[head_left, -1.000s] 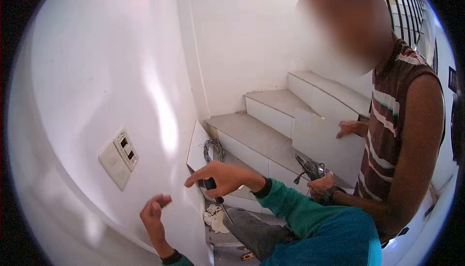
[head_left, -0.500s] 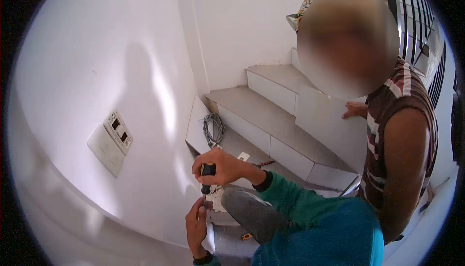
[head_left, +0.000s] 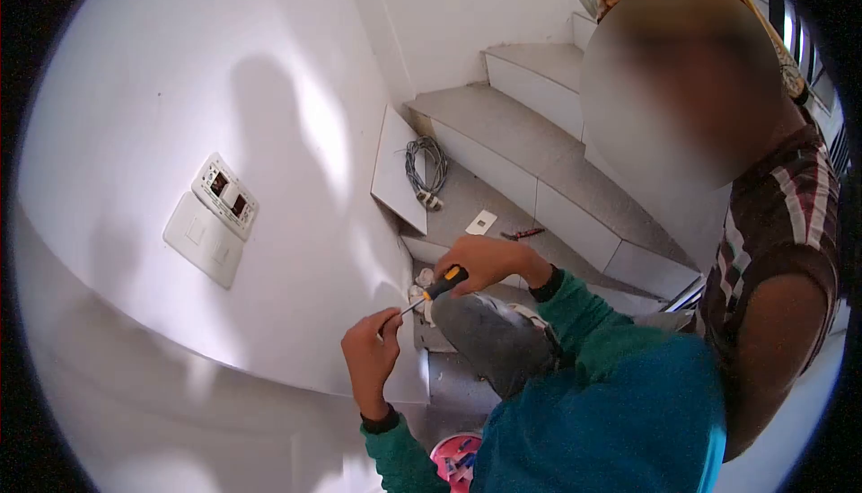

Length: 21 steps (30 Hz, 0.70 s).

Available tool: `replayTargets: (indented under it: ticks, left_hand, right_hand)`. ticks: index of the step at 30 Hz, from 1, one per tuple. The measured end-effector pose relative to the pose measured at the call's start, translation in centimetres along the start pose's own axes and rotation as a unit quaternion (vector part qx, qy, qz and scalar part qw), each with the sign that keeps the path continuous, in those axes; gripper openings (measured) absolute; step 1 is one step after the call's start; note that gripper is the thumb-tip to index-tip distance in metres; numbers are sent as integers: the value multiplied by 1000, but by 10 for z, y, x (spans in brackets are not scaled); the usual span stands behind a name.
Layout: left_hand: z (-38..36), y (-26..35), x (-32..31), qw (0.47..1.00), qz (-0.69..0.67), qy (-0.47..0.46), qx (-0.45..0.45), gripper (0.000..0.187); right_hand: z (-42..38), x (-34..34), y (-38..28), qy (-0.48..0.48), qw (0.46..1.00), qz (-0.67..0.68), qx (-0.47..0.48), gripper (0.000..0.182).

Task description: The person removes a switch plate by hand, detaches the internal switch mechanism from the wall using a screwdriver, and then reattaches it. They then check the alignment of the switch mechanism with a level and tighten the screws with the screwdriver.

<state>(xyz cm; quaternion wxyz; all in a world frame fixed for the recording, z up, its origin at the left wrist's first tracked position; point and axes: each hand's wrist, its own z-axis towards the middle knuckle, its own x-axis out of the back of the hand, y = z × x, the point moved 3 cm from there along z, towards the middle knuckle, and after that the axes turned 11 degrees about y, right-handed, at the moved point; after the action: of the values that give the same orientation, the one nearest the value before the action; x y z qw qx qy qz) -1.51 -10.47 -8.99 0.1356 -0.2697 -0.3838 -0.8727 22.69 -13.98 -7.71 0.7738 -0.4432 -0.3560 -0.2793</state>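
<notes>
Listing begins with the two hands. Item: one right hand (head_left: 488, 262), fingers curled about the handle of a screwdriver (head_left: 438, 289). Item: one left hand (head_left: 368, 354), thumb and forefinger pinching the far end of its shaft; any smaller piece between those fingertips is hidden.

Screwdriver, black and yellow handle, thin metal shaft: just below the centre of the view, tilted, handle toward two o'clock, tip toward eight. Clock positions below are read from it.

At half past nine, a white switch plate (head_left: 205, 242), mounted on the white wall (head_left: 305, 340). At ten, touching that plate, a white frame (head_left: 226, 195) with two dark openings.

At half past eleven, a pale panel (head_left: 393, 165), leaning against the wall. At twelve, a grey cable (head_left: 426, 170), coiled beside the panel, resting on a stair tread.

At one, a small pale plate (head_left: 481, 223) with a central opening, lying flat on the same tread. At two, a red and dark tool (head_left: 523, 234), likewise on the tread, near the plate.

Between two and three, a co-worker (head_left: 779, 215) in a striped sleeveless top.

At six, a pink container (head_left: 460, 446) holding assorted small pieces, partly covered by the wearer's blue-green clothing.
</notes>
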Motion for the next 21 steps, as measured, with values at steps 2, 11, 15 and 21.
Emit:
replayTargets:
  ticks: [2,11,15,21]
  left_hand:
    - [10,-1,-3,999,37,-29,-6,13]
    - [30,6,-1,979,-73,162,-103,13]
    - [29,-12,-8,987,-132,67,-67,15]
    - [50,-22,2,988,-131,84,-7,17]
  right_hand:
    - [-10,-12,15,-17,999,19,-41,39]
    - [-34,-24,70,205,961,106,-152,47]
    - [-29,-29,72,205,959,121,-154,45]
    - [-22,-36,66,226,953,141,-147,48]
